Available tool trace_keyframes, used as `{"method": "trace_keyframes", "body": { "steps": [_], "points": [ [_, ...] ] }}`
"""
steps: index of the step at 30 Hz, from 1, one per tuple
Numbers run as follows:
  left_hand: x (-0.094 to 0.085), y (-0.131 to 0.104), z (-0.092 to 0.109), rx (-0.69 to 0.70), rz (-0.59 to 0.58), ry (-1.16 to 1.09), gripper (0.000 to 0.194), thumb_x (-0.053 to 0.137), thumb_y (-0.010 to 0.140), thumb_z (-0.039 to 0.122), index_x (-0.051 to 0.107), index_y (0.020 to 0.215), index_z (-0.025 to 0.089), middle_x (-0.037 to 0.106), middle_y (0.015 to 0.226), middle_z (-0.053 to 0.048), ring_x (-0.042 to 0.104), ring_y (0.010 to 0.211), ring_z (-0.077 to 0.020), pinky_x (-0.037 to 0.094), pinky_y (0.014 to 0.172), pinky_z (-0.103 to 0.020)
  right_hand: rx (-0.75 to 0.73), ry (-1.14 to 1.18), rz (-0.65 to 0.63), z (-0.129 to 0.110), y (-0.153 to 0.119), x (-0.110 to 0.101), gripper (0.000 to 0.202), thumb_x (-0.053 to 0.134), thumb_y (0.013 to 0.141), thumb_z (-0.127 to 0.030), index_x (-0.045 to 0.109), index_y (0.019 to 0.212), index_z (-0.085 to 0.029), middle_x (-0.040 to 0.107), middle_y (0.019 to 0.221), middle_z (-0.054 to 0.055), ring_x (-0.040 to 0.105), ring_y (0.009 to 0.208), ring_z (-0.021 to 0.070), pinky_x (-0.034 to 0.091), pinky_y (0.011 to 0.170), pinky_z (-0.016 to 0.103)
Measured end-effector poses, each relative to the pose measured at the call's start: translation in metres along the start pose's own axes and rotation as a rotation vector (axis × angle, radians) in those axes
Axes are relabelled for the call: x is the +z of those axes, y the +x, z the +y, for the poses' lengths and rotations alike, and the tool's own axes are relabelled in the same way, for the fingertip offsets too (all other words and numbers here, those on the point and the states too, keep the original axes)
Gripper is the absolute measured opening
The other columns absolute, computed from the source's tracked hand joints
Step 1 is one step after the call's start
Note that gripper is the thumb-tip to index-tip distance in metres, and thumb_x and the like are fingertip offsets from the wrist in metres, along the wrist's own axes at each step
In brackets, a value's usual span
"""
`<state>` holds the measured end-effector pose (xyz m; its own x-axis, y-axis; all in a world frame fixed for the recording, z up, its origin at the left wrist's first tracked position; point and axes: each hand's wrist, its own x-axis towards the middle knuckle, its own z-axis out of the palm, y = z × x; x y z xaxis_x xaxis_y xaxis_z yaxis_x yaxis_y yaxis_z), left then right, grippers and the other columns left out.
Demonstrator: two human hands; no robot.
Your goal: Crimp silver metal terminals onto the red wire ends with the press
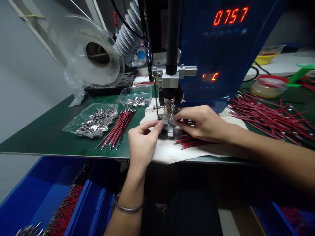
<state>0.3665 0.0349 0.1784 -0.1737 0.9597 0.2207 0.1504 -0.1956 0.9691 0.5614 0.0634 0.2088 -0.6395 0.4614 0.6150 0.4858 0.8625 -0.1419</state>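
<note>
Both of my hands are at the small metal fixture (170, 130) beneath the machine's spring-loaded head (169, 106). My left hand (145, 139) is on the fixture's left side, thumb and index finger pinched together; whatever lies between them is too small to tell. On the right side, my right hand (201, 123) has its fingertips closed against the fixture, and what they hold is hidden. Below my right hand, a few red and black wires (188, 142) lie on the white cloth (167, 152). Another wire bundle (118, 127) rests on the green table to the left.
Clear trays of metal parts (97, 119) (136, 98) stand on the left. A blue machine housing (209, 49) rises behind. A large wire pile (275, 114) and a red-rimmed jar (268, 87) are at right. Blue bins (81, 209) sit below the table edge.
</note>
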Motion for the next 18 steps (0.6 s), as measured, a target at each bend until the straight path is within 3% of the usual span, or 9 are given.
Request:
{"method": "trace_keyframes", "body": {
  "steps": [9,18],
  "points": [
    [0.0,0.0002,-0.0002,0.02,-0.003,0.018,0.028,0.075,0.072,0.042,0.077,0.083,0.016,0.064,0.066,-0.005,0.05,0.055,-0.0106,0.039,0.051,-0.022,0.007,0.004,0.003,-0.0005,-0.0015,0.0002,0.011,0.057,0.087,-0.013,0.067,0.091,-0.009,0.067,0.081,0.004,0.06,0.07,0.0105,0.043,0.065,0.02],
    [-0.0005,-0.0006,-0.0008,0.012,-0.01,0.015,0.027,0.074,0.073,0.042,0.077,0.083,0.017,0.066,0.07,-0.006,0.054,0.059,-0.012,0.041,0.054,-0.022,0.017,0.003,-0.007,-0.0007,-0.002,-0.0008,0.012,0.056,0.088,-0.014,0.067,0.092,-0.01,0.067,0.082,0.005,0.06,0.071,0.0111,0.043,0.065,0.02]
  ]
}}
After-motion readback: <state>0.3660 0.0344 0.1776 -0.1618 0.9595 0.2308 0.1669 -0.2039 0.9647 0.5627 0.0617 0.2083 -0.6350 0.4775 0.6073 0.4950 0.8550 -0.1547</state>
